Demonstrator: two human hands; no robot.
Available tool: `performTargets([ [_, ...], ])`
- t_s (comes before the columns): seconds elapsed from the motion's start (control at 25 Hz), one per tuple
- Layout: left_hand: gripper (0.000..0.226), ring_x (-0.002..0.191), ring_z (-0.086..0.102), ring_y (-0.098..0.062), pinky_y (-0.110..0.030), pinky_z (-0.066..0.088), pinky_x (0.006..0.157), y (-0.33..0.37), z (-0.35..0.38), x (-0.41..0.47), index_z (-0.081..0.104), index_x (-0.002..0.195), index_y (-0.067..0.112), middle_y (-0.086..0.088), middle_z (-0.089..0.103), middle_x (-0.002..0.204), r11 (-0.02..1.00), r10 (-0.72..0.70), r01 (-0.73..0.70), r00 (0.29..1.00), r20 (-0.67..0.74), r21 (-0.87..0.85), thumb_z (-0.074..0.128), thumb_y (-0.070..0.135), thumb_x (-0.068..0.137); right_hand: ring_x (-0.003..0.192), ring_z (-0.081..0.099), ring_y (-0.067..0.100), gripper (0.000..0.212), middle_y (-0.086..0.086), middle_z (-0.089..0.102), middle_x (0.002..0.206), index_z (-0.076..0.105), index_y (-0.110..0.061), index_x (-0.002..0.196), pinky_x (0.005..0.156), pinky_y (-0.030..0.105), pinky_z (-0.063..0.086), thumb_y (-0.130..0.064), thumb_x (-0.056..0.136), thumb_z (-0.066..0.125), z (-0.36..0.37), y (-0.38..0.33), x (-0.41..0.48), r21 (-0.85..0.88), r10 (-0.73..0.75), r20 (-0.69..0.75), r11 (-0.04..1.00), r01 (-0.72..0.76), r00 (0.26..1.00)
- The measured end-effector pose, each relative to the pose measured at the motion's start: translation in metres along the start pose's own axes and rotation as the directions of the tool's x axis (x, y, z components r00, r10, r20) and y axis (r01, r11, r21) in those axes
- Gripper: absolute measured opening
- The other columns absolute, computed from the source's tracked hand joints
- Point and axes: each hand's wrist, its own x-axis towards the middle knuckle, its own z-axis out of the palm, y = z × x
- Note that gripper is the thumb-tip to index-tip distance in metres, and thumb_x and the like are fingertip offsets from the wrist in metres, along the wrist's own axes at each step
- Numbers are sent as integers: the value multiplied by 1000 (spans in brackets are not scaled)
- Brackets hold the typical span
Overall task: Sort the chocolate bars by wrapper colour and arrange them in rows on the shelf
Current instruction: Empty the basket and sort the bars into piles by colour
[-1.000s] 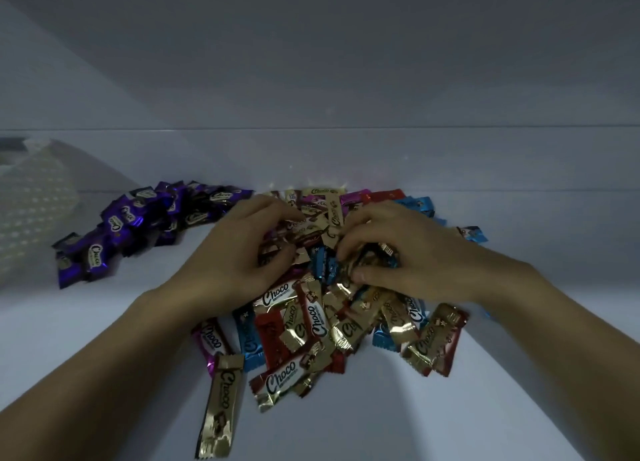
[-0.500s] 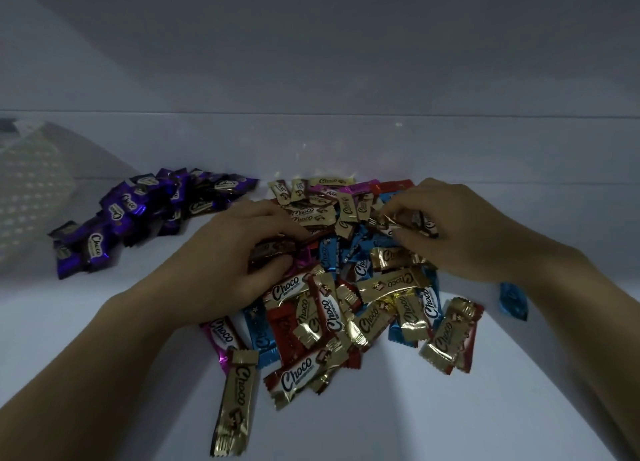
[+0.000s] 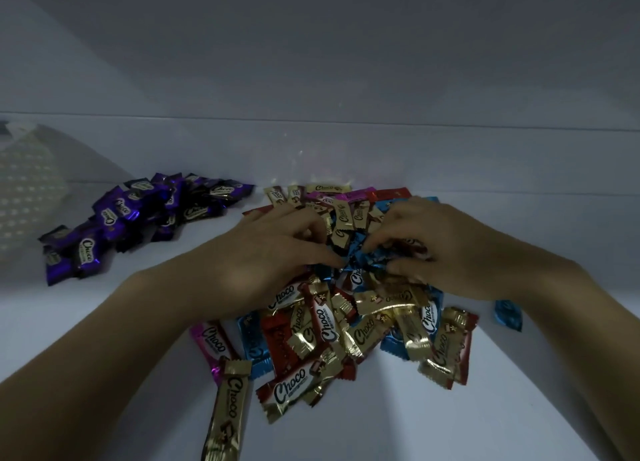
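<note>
A mixed pile of chocolate bars [image 3: 329, 332] in gold, red, blue and pink wrappers lies in the middle of the white shelf [image 3: 398, 426]. To its left is a separate group of purple bars [image 3: 138, 214]. Both my hands are sunk in the top of the pile. My left hand [image 3: 270, 252] curls over the bars, its thumb and fingertips on a bunch of blue bars [image 3: 360, 256]. My right hand [image 3: 446, 246] pinches the same blue bunch from the right. What lies under the palms is hidden.
One gold bar [image 3: 227, 415] lies apart at the front and one blue bar [image 3: 507, 317] sits by my right wrist. A pale perforated object [image 3: 24, 190] stands at the far left. The shelf's back wall [image 3: 450, 155] rises just behind the pile.
My right hand has come back from the pile's far right edge to its centre, meeting my left hand over the blue bars. My left hand has shifted slightly right and forward.
</note>
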Motion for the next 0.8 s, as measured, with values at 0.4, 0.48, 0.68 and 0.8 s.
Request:
performTargets([
  [0.4, 16, 99, 56, -13, -35, 49, 80, 23, -14, -4, 55, 98, 26, 9, 57, 108, 971, -162, 109, 954, -252, -212, 51, 42, 97, 79, 61, 6, 19, -18, 64, 84, 71, -20, 111, 67, 23, 48, -14, 100, 57, -4, -9, 1, 220, 165, -171, 968, -125, 971],
  [0.48, 21, 88, 59, -8, -22, 49, 69, 28, -21, 1, 51, 100, 30, 15, 60, 94, 953, -247, 182, 930, -273, -243, 48, 50, 97, 75, 63, 13, 18, -8, 68, 85, 68, -23, 107, 67, 35, 50, -16, 103, 52, -9, -8, 1, 320, 222, -172, 934, -159, 960],
  [0.68, 15, 81, 60, 6, -7, 46, 68, 47, -36, 51, 63, 93, 26, 27, 57, 77, 938, -283, 190, 902, -326, -289, 69, 39, 86, 55, 58, 0, 12, -15, 68, 66, 73, -20, 97, 57, 20, 44, -24, 98, 62, -36, 28, -6, 446, 428, -292, 852, -274, 855],
  [0.8, 15, 67, 60, 3, -8, 46, 62, 56, -29, 102, 66, 95, 25, 20, 61, 79, 945, -259, 183, 925, -278, -269, 75, 33, 86, 56, 65, 13, 9, 1, 71, 62, 74, -14, 88, 58, 28, 55, -23, 88, 75, -61, 70, -21, 573, 628, -365, 733, -365, 688],
])
